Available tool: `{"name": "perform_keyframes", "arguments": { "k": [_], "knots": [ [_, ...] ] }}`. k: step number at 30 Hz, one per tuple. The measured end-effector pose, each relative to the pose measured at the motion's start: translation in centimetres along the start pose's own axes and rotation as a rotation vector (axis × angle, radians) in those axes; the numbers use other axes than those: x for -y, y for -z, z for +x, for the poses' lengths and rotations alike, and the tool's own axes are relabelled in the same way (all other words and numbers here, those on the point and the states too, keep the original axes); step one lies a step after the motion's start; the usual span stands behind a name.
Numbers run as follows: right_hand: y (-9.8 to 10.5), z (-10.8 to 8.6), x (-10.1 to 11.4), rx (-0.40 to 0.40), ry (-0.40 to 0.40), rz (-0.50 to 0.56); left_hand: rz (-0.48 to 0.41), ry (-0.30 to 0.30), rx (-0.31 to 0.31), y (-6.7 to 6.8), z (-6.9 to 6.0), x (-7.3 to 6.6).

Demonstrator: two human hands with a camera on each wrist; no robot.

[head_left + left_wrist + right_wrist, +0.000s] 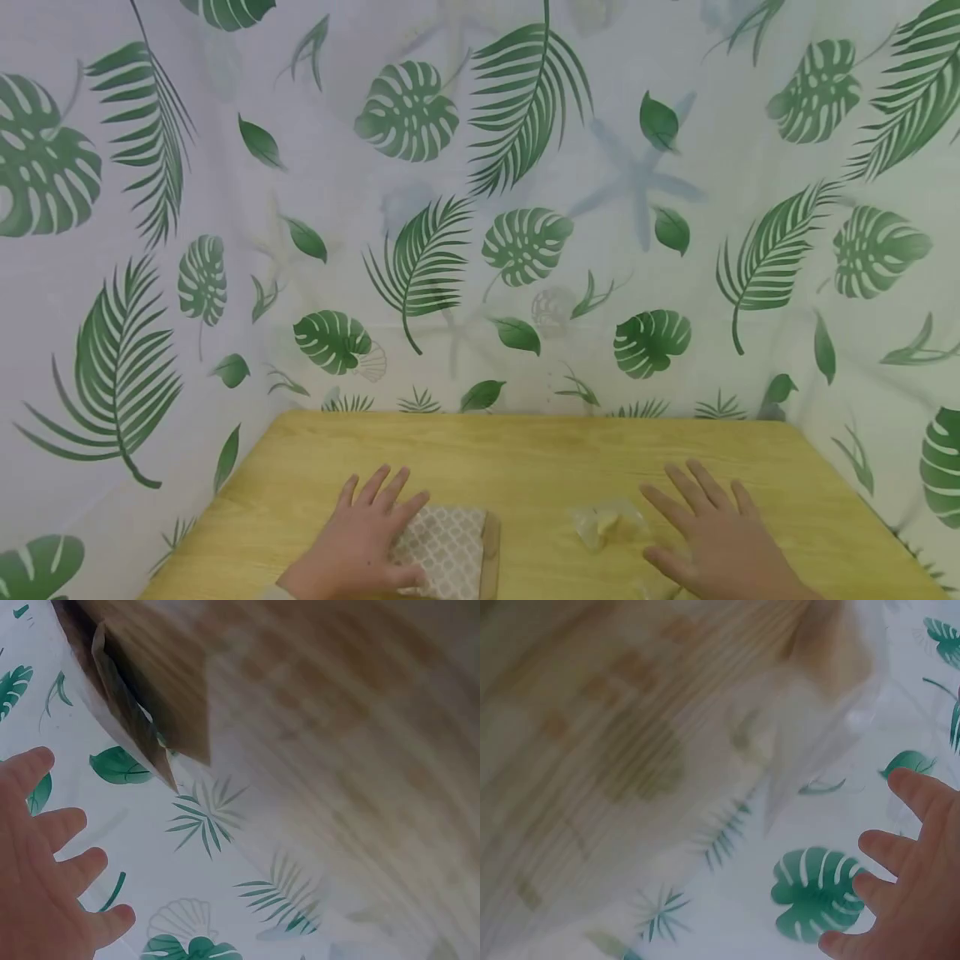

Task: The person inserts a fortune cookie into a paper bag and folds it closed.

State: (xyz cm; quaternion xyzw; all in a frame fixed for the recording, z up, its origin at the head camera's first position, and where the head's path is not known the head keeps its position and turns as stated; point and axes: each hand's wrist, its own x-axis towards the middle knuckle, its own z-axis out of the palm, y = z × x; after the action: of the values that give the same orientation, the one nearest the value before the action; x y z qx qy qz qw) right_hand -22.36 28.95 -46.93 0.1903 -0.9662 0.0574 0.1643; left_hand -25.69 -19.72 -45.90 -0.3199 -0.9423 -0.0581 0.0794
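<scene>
In the head view the left hand [360,537] is spread, its thumb and index finger over the left side of a flat packet with a white lattice pattern [450,546] and a brown edge. Whether it touches the packet, I cannot tell. The right hand [716,537] is spread too, just right of a small clear plastic bag [609,523] with something yellowish in it. Both wrist views show separated fingers holding nothing, the left hand [56,862] at the left and the right hand [911,877] at the right. Brown, paper-like flaps [157,690] show beside the left hand.
A yellow wood-grain table [525,450] lies under the hands. White sheeting with green leaf prints [525,250] stands behind it and at both sides. Part of another clear plastic item [660,590] shows at the bottom edge, near the right hand.
</scene>
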Motion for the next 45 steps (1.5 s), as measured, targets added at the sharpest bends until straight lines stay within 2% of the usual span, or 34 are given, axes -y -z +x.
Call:
{"name": "perform_keyframes", "arguments": {
  "k": [6, 10, 14, 21, 31, 37, 45],
  "knots": [
    [-1.5, 1.0, 2.6, -0.068, 0.111, -0.006, -0.052, -0.036, 0.061, -0.7, 0.4, -0.3],
    [-2.4, 1.4, 3.9, -0.113, 0.192, -0.026, -0.122, -0.067, 0.129, -0.8, 0.8, -0.5],
    [-2.9, 2.0, 4.8, -0.126, 0.223, -0.007, -0.150, -0.074, 0.185, -0.8, 1.2, -0.6],
    [-3.4, 2.4, 6.4, 0.017, 0.234, 0.051, -0.135, -0.039, 0.260, -0.9, 1.8, -0.9],
    [-3.5, 3.3, 7.7, 0.102, 0.273, 0.130, -0.117, -0.046, 0.295, -1.7, 3.5, -2.1],
    [-3.2, 3.8, 8.3, 0.181, 0.262, 0.172, -0.075, -0.055, 0.305, -2.0, 4.0, -2.8],
    [-3.4, 4.6, 9.1, 0.267, 0.213, 0.200, -0.060, -0.113, 0.277, -2.0, 4.9, -4.0]
  ]
}}
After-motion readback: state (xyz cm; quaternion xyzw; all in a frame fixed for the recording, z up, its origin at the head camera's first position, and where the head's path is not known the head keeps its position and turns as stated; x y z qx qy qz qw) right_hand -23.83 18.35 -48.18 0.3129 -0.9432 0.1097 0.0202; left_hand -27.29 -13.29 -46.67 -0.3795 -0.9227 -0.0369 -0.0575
